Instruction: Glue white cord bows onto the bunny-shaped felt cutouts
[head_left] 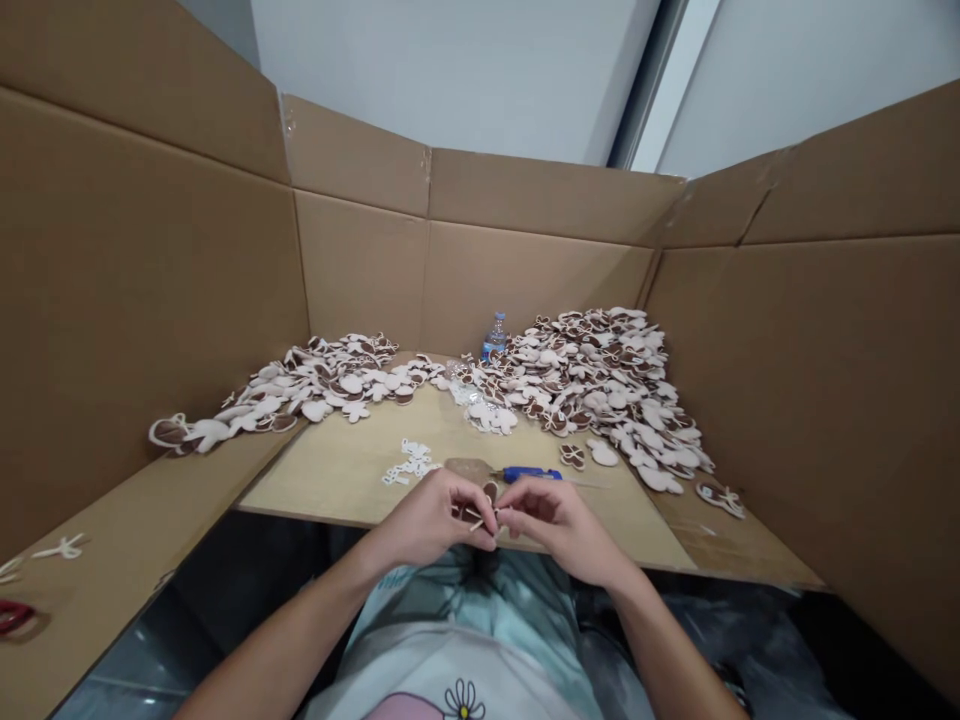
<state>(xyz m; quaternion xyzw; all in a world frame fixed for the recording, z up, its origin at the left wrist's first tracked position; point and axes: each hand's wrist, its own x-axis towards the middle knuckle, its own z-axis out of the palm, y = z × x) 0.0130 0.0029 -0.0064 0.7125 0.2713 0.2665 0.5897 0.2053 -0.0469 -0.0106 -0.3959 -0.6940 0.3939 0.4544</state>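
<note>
My left hand (450, 510) and my right hand (541, 515) meet at the table's front edge, fingertips nearly touching. Between them is a small brown piece (490, 491) with cream cord, partly hidden by the fingers. Thumb and fingers of my left hand are pinched on it near a cord end. The fingertips of my right hand are closed at its right side, on something too small to make out. Just behind the hands lies a blue-handled tool (531, 473). Small white tags (411, 462) are scattered to the left of it.
Large heaps of brown and white felt pieces lie at the back right (600, 370) and back left (330, 380). A water bottle (495, 338) stands between them. Cardboard walls (540, 200) surround the wooden board (345, 460). Red-handled scissors (15, 617) are at far left.
</note>
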